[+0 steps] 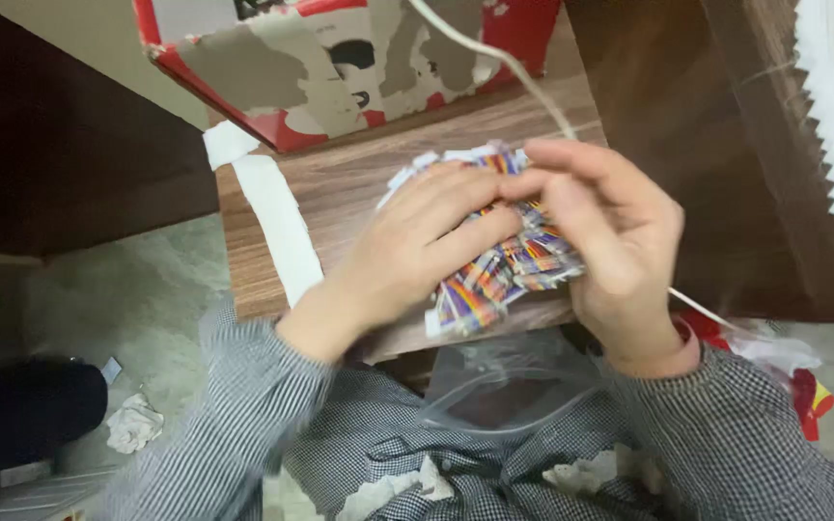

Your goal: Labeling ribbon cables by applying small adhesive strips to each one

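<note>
Two hands clamp one bundle of small packets [494, 275] above the wooden table [340, 183]. The bundle is a thick stack, rainbow-striped with white edges, fanning out unevenly. The left hand [417, 256] presses on top; the right hand [610, 232] pinches its far end, fingers curled.

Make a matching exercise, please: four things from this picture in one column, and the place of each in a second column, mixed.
1. striped packets
2. clear plastic bag
3. torn red box
4. crumpled paper

a. on the floor
b. on the lap
c. between both hands
d. at the wooden table's far edge

Pairs: 1-c, 2-b, 3-d, 4-a
</note>
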